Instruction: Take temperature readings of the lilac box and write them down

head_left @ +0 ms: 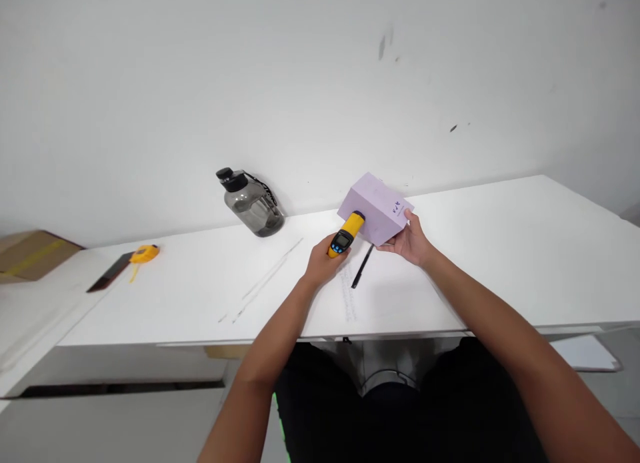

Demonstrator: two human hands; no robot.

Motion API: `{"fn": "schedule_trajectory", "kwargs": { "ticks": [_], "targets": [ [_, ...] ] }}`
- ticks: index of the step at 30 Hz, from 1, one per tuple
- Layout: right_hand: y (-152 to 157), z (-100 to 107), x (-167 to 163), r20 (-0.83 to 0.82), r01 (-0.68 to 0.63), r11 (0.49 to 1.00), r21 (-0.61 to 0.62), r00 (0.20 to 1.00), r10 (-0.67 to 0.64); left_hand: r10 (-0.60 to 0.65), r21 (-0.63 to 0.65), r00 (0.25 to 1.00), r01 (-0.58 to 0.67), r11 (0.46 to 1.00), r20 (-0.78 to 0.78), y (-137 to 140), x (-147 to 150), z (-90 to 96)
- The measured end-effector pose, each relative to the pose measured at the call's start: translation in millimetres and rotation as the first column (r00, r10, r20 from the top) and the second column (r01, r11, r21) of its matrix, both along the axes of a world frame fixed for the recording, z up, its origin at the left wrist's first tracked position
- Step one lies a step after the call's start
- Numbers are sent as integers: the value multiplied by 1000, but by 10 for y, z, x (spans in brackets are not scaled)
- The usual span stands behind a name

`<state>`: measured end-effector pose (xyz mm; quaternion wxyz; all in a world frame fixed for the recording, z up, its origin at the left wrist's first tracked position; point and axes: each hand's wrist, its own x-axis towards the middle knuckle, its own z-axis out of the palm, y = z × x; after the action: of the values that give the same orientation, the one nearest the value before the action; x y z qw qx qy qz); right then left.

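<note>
My left hand [321,259] is closed around the handle of a yellow and black infrared thermometer [346,234] with a small screen and blue buttons. The thermometer's front end points at a lilac box [373,213] and is touching it or very close; I cannot tell which. My right hand [407,241] grips the box at its right end, thumb on the top face near small dark printing. The box is tilted. Below it, a black pen [362,267] lies on the white table [280,289], between my two hands.
A grey see-through water bottle [251,204] with a black lid stands by the wall. To the left lie a yellow tape measure [145,253], a dark flat object [111,272] and a cardboard box [37,255]. The table's front edge runs below my forearms.
</note>
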<state>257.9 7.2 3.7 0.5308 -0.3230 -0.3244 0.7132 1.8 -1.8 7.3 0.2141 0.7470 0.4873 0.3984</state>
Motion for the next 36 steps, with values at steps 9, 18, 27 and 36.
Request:
{"fn": "schedule_trajectory", "kwargs": {
  "ticks": [9,18,27,36],
  "targets": [
    [-1,-1,-14,27,-18,1000,8,999,18,75,-114,985,-58,992,158,28,-27,-44],
    [-1,-4,-41,60,-1,1000,-2,998,1,60,-121,983,-40,992,172,13,-2,-29],
    [19,-40,-23,64,-1,1000,26,998,-1,22,-104,997,-14,994,74,27,-23,-32],
    [25,-44,-11,62,19,999,44,998,-21,33,-82,998,-28,996,52,57,-10,-41]
  ]
}}
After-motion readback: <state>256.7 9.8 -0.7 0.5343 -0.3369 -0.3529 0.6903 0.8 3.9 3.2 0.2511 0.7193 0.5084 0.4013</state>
